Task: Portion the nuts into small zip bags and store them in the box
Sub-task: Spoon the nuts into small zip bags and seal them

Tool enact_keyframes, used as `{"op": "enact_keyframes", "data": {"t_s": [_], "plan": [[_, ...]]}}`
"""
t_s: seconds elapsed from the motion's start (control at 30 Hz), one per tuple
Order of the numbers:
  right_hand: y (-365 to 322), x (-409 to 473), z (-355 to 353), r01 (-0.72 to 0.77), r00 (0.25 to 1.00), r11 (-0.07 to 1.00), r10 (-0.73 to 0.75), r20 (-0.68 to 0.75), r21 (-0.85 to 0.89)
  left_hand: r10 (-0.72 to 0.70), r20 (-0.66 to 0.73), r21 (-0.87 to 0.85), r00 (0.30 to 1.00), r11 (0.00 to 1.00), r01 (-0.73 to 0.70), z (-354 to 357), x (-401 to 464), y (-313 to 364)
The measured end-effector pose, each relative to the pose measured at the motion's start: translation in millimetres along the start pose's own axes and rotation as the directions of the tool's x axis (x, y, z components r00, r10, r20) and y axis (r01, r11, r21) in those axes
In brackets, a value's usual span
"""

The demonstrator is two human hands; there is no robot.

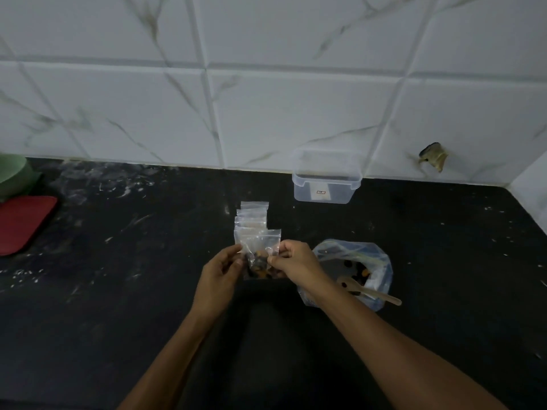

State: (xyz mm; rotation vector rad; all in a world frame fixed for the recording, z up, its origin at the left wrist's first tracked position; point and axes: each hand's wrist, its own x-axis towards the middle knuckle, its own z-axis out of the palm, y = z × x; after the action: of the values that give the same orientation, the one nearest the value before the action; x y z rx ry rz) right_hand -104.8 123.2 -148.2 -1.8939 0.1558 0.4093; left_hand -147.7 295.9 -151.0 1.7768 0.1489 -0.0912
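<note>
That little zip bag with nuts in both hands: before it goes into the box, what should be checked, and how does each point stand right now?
1. Grip on the small zip bag: ok, left hand and right hand each pinch a side.
2. Nuts in the bag: ok, a dark portion sits at its bottom.
3. Zip strip sealed: cannot tell, the top edge is too blurred.
4. Clear box ready: ok, it stands open by the wall, no lid on it.
5. Path to the box: ok, only the stack of empty bags lies nearby, off to the left.
6. Wooden spoon parked: ok, it rests in the large nut bag.
</note>
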Motion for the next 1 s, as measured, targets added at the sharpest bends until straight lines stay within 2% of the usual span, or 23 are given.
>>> {"op": "enact_keyframes", "data": {"t_s": [0.13, 0.27, 0.37, 0.77, 1.0], "plan": [[11, 15, 26, -0.058, 0.995, 0.997, 0.053, -0.089, -0.053, -0.03, -0.026, 0.087, 0.999, 0.996, 0.033, -5, 8, -17], [20, 24, 43, -0.118, 0.985, 0.99, 0.106, -0.134, -0.081, -0.123, -0.017, 0.181, 0.992, 0.976, 0.124, -5, 15, -31], [24, 27, 51, -0.137, 0.981, 0.984, 0.119, -0.154, -0.111, -0.14, -0.027, 0.222, 0.99, 0.965, 0.142, -3, 14, -28], [30, 36, 64, -0.183, 0.966, 0.97, 0.148, -0.21, -0.159, -0.155, -0.01, 0.27, 0.988, 0.951, 0.152, 1, 12, -21], [30, 32, 63, -0.157, 0.971, 0.974, 0.122, -0.205, -0.163, -0.136, -0.03, 0.281, 0.99, 0.95, 0.139, 6, 10, -21]]}}
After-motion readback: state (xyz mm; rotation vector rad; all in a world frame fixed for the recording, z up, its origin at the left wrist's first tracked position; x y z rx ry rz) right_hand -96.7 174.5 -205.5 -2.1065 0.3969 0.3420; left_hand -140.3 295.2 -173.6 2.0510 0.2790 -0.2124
